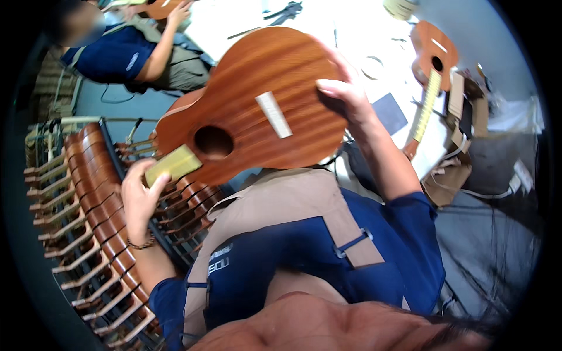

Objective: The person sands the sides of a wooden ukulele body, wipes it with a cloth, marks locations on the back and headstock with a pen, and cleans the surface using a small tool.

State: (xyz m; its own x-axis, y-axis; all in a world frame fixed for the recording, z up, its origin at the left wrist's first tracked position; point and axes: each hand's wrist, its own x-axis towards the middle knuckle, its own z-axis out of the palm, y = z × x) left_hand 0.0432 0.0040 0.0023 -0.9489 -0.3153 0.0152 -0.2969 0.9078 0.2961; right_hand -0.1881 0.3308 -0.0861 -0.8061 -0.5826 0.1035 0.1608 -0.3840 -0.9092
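At the far left a metal rack holds a long row of brown wooden ukulele bodies standing on edge, their pale necks sticking out to the left. Just right of it the person's left hand is curled around the neck end of an unstrung ukulele with a reddish-brown striped wooden body; the fingers close over the pale yellow fretboard end beside the round sound hole. The instrument is held up in the air above the person's tan apron and blue shirt, front face toward the camera. Its long axis runs from lower left to upper right, neck end low and left, rounded lower bout high and right. A pale bridge strip is already fixed across the face, yet no strings show, so the build looks partly done, with stringing left. The right hand grips the rounded bout's right edge, thumb lying on the front face and the other fingers hidden behind the body. Farther right, on a pale workbench, lies another small brown ukulele with a light fretboard, its neck pointing near. At the far upper left a co-worker in a blue shirt sits with another instrument.
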